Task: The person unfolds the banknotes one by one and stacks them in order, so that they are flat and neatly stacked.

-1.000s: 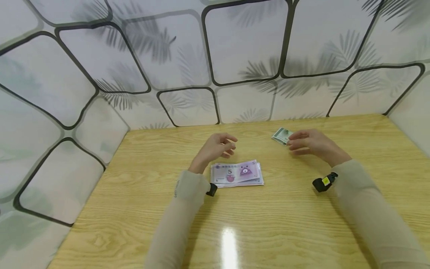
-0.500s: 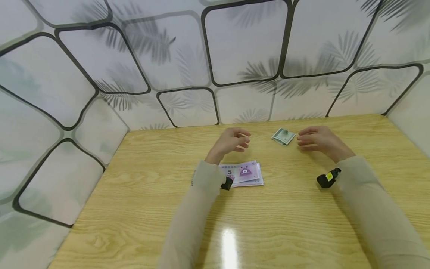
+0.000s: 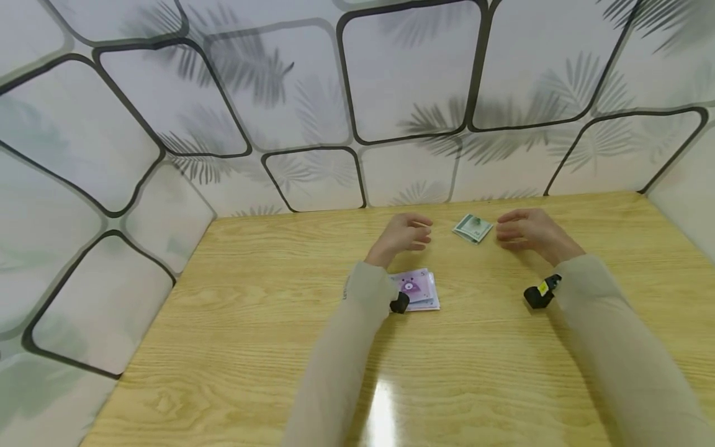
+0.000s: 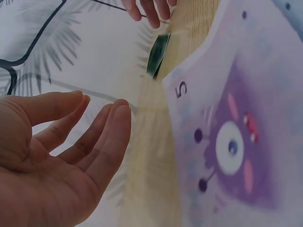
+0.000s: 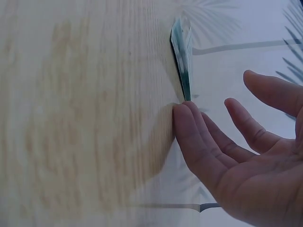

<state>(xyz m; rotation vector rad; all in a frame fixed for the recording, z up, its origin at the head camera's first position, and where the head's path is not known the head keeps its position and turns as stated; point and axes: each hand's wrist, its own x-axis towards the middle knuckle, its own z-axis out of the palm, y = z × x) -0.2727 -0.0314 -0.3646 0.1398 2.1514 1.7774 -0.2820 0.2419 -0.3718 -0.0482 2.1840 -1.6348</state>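
A folded green banknote point(image 3: 473, 228) lies on the table between my two hands, its layers standing slightly apart in the right wrist view. My right hand point(image 3: 533, 233) is just to its right, fingers loosely bent and holding nothing; in the right wrist view the fingertips point(image 5: 182, 111) overlap the near end of the note. My left hand point(image 3: 403, 236) is a little left of the note, thumb and fingers apart with nothing between them. Below that hand lies a stack of purple play banknotes point(image 3: 416, 288) marked 5 with a one-eyed monster, its left part hidden by my sleeve and wrist camera.
The wooden table point(image 3: 234, 323) runs back to a white wall point(image 3: 413, 74) patterned with dark outlines and grey leaves. More wall panels close off the left and right sides. A black wrist camera point(image 3: 539, 297) hangs under my right wrist.
My left hand has moved right and slightly away toward the green note, its sleeve covering more of the purple stack. My right hand has drawn back slightly to the right from the green note.
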